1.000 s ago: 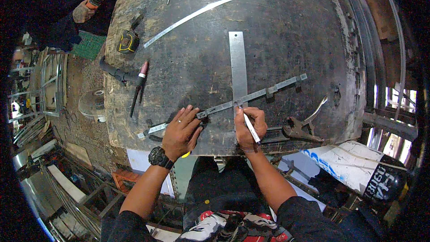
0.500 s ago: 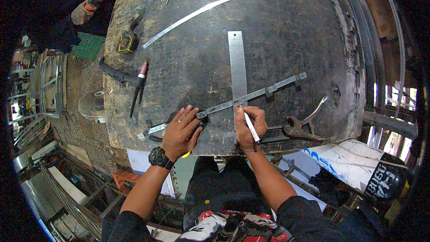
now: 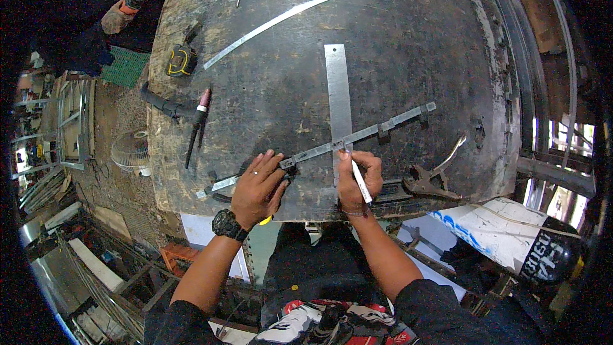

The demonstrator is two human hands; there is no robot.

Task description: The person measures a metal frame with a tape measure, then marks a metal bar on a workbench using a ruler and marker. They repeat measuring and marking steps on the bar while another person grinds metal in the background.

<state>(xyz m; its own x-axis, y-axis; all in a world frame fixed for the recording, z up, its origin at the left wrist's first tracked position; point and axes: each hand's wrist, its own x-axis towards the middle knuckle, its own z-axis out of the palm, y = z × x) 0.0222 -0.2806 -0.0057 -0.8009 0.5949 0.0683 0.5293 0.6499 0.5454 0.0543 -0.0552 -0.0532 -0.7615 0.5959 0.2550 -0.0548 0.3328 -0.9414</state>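
Observation:
A narrow metal bar (image 3: 370, 133) with small square tabs lies slanted on the worktable, crossing over a wide flat steel ruler (image 3: 338, 83). My left hand (image 3: 257, 188) lies over the bar's left part, its fingers stretched out and pressing down, with the thumb apart. Part of the bar is hidden under it. Between the fingers and thumb of my right hand (image 3: 352, 185) is a white marker pen (image 3: 360, 181). The pen's tip is hidden by the fingers, close to where bar and ruler cross.
Locking pliers (image 3: 424, 182) lie at the table's (image 3: 268, 102) near right. On the left are a welding torch (image 3: 196, 124) and a tape measure (image 3: 182, 59); a long thin metal strip (image 3: 300, 8) lies beyond. A gas cylinder (image 3: 511, 233) and fan (image 3: 131, 151) flank the table. Another person's gloved hand (image 3: 118, 18) is far left.
My right hand has shifted very slightly, and the pen's tilt has changed a little. My left hand, the bar and the ruler stay in place.

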